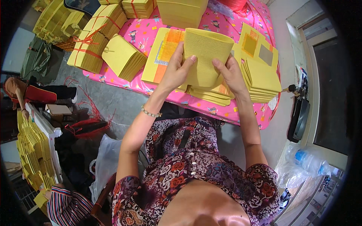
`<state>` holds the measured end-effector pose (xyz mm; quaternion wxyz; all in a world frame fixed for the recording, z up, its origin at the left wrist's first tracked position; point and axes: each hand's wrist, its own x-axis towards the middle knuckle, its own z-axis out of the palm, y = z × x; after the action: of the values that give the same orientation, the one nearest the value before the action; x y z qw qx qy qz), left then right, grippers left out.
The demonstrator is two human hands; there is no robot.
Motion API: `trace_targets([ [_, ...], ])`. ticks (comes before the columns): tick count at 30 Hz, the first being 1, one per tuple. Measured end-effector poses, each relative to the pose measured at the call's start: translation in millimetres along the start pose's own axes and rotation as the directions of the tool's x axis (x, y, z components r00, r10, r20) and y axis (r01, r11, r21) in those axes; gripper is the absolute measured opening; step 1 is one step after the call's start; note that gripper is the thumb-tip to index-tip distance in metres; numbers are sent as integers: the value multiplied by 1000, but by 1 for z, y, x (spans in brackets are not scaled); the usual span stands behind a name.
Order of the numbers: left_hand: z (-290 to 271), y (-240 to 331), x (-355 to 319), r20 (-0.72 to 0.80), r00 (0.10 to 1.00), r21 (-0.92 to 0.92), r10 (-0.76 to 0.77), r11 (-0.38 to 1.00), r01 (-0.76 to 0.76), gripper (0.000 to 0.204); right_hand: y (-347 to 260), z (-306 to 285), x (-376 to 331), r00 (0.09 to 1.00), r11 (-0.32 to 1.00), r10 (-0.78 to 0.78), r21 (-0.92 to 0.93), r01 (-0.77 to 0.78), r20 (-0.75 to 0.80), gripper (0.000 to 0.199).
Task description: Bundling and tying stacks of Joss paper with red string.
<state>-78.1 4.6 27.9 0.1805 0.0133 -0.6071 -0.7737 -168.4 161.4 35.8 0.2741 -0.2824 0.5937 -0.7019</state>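
A folded sheet of coarse yellow paper (pixel 207 51) is held up over the near edge of the table, its top gaping like a pouch. My left hand (pixel 178 71) is closed on its left side, thumb on the front and fingers behind. On the right side, my right hand (pixel 230 73) grips it the same way. Flat yellow sheets with orange and silver patches (pixel 166 47) lie behind and left of it. Just right of my right hand rests a fanned pile of folded yellow paper (pixel 264 81). Part of the pile below the held paper is hidden by my hands.
The table wears a pink patterned cover (pixel 141 24). Tied yellow bundles (pixel 94 37) and a loose stack (pixel 124 56) stand at its left, a tall yellow block (pixel 181 11) at the back. Other people work at a second table (pixel 51 139) at far left. Red twine (pixel 88 128) litters the floor.
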Motion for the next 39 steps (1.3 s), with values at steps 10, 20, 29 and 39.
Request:
trace_targets([
  [10, 6, -11, -1, 18, 997, 54, 70, 996, -71, 37, 5, -4, -3, 993, 996, -58, -73, 51, -106, 34],
  [20, 4, -9, 19, -43, 922, -151, -385, 915, 375, 32, 7, -5, 16, 979, 992, 126, 44, -120, -159, 34],
  [29, 2, -8, 22, -52, 870, -194, -490, 860, 473, 32, 14, -7, 21, 953, 963, 266, 86, -255, -147, 37],
  [39, 8, -15, 14, -90, 992, -125, -92, 989, 80, 33, 10, -4, 14, 986, 998, 68, 29, -64, -151, 35],
])
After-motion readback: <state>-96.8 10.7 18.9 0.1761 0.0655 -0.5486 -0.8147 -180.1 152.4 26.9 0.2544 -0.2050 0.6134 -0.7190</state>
